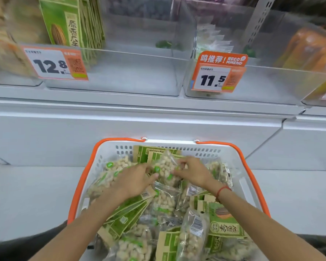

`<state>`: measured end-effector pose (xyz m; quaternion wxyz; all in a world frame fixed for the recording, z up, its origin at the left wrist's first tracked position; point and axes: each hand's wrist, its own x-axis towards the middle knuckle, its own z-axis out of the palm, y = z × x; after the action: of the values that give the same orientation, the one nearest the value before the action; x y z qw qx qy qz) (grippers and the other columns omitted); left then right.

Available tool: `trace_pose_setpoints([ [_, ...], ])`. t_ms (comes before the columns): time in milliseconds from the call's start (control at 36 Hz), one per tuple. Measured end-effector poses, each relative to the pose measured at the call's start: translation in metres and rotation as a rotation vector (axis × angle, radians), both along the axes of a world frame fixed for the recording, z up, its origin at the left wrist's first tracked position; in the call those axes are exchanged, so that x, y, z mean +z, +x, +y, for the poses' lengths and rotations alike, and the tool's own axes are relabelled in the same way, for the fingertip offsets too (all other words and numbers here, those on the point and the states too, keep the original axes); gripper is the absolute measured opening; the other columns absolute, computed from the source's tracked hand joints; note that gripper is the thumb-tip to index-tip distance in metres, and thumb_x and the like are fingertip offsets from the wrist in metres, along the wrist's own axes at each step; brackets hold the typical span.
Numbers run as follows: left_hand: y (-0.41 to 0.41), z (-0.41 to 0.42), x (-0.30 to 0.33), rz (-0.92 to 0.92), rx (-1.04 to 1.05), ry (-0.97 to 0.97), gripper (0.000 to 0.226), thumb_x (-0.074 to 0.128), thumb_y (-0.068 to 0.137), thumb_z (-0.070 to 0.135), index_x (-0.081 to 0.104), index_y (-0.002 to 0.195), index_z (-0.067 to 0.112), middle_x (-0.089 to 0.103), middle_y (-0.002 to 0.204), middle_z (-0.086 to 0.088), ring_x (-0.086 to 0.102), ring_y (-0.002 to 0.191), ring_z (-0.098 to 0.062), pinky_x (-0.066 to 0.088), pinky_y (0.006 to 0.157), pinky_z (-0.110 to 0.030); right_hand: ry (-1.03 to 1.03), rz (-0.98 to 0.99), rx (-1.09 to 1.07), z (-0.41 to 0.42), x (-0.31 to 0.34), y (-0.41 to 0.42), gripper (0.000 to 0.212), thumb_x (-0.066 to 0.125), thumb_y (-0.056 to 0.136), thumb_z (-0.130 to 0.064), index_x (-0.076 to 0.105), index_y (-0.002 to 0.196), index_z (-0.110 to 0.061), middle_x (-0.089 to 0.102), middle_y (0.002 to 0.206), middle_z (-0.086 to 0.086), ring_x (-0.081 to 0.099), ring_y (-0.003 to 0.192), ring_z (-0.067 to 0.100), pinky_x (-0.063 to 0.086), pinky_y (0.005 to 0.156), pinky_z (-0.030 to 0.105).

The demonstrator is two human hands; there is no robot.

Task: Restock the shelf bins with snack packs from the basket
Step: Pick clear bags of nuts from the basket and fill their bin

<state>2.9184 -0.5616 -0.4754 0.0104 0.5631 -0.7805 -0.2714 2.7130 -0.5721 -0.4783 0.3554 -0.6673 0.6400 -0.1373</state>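
A white basket [105, 153] with orange handles stands below me, full of clear peanut packs and green paper seed packs. Both hands are inside it at the far middle. My left hand [135, 178] and my right hand [193, 172] pinch the same clear peanut pack [166, 170] from either side, lifted slightly above the pile. Above, on the shelf, the clear bin [120, 72] tagged 12.8 holds upright green seed packs [70, 23] at its left. The clear bin [271, 81] tagged 11.5 holds a few clear packs [213, 40] at its back.
A white ledge [139, 113] runs between basket and shelf bins. Orange price tags [55, 63] hang on the bin fronts. A further bin at the right holds orange packs [312, 49]. A perforated shelf upright [260, 21] rises behind the right bin.
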Motion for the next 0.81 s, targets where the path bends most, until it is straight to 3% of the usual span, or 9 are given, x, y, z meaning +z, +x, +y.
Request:
trace_pose_setpoints([
  [83, -0.012, 0.0, 0.013, 0.347, 0.156, 0.066, 0.067, 0.047, 0.093, 0.049, 0.021, 0.149, 0.022, 0.046, 0.135, 0.011, 0.06, 0.113, -0.016, 0.047, 0.093, -0.026, 0.042, -0.299, -0.123, 0.0, 0.006, -0.007, 0.034, 0.068, 0.085, -0.036, 0.063, 0.074, -0.003, 0.066, 0.08, 0.014, 0.064, 0.077, 0.028, 0.053, 0.083, 0.041],
  [139, -0.018, -0.001, 0.022, 0.623, 0.294, 0.19, 0.068, 0.055, 0.092, 0.037, 0.02, 0.148, 0.018, 0.047, 0.135, 0.005, 0.051, 0.123, -0.017, 0.042, 0.093, -0.018, 0.11, -0.427, -0.117, 0.002, 0.013, -0.003, 0.029, 0.064, 0.087, -0.041, 0.068, 0.081, -0.013, 0.068, 0.079, -0.003, 0.065, 0.079, 0.015, 0.053, 0.09, 0.037],
  [222, -0.018, -0.003, 0.026, 0.681, 0.392, 0.224, 0.048, 0.055, 0.093, 0.032, 0.033, 0.133, 0.018, 0.06, 0.099, 0.009, 0.062, 0.103, -0.017, 0.049, 0.074, -0.012, 0.187, -0.477, -0.03, 0.006, 0.021, 0.013, 0.019, 0.062, 0.088, -0.039, 0.068, 0.102, -0.027, 0.068, 0.096, -0.017, 0.063, 0.087, -0.005, 0.052, 0.08, 0.012],
  [278, -0.009, -0.002, 0.026, 0.64, 0.421, 0.231, 0.067, 0.055, 0.092, 0.038, 0.024, 0.145, 0.012, 0.062, 0.091, -0.002, 0.062, 0.092, -0.016, 0.049, 0.081, -0.021, 0.238, -0.472, 0.005, 0.007, 0.024, 0.022, 0.028, 0.061, 0.089, -0.038, 0.065, 0.114, -0.024, 0.067, 0.106, -0.014, 0.062, 0.096, -0.004, 0.05, 0.09, 0.016],
  [389, 0.011, -0.003, 0.024, 0.697, 0.527, 0.24, 0.078, 0.062, 0.088, 0.033, 0.019, 0.148, 0.009, 0.034, 0.149, -0.014, 0.038, 0.134, -0.027, 0.033, 0.108, -0.037, 0.394, 0.099, 0.316, 0.011, 0.014, 0.027, 0.052, 0.058, 0.092, -0.038, 0.047, 0.136, -0.013, 0.054, 0.13, 0.002, 0.048, 0.121, 0.02, 0.038, 0.103, 0.03],
  [472, 0.019, -0.003, 0.026, 0.77, 0.554, 0.256, 0.077, 0.065, 0.087, 0.031, 0.021, 0.148, 0.011, 0.026, 0.153, -0.014, 0.033, 0.138, -0.027, 0.032, 0.108, -0.037, 0.261, 0.533, 0.456, 0.02, -0.006, 0.031, 0.034, 0.058, 0.088, -0.048, 0.06, 0.098, -0.015, 0.053, 0.102, 0.0, 0.041, 0.113, 0.023, 0.034, 0.099, 0.04],
  [611, 0.019, -0.004, 0.034, 0.867, 0.514, 0.284, 0.082, 0.063, 0.082, 0.047, 0.021, 0.149, 0.025, 0.036, 0.149, -0.017, 0.043, 0.132, -0.029, 0.035, 0.105, -0.036, 0.212, 0.139, 0.308, 0.017, -0.016, 0.018, 0.032, 0.075, 0.08, -0.024, 0.044, 0.071, -0.024, 0.051, 0.075, -0.003, 0.049, 0.069, 0.013, 0.043, 0.063, 0.033],
  [722, 0.021, -0.007, 0.043, 0.867, 0.529, 0.27, 0.098, 0.063, 0.068, 0.063, 0.017, 0.149, 0.034, 0.041, 0.146, -0.013, 0.047, 0.129, -0.026, 0.038, 0.107, -0.048, 0.253, -0.167, 0.168, 0.001, 0.016, -0.007, 0.023, 0.074, 0.081, -0.018, 0.051, 0.082, -0.014, 0.066, 0.09, 0.006, 0.066, 0.076, 0.019, 0.056, 0.066, 0.034],
  [806, 0.018, -0.013, 0.05, 0.826, 0.56, 0.254, 0.082, 0.059, 0.084, 0.05, 0.016, 0.148, 0.023, 0.043, 0.136, -0.03, 0.048, 0.123, -0.037, 0.041, 0.103, -0.045, 0.145, -0.239, 0.142, -0.013, 0.055, -0.023, 0.023, 0.079, 0.077, -0.02, 0.057, 0.083, -0.018, 0.046, 0.069, 0.003, 0.045, 0.062, 0.018, 0.034, 0.065, 0.027],
])
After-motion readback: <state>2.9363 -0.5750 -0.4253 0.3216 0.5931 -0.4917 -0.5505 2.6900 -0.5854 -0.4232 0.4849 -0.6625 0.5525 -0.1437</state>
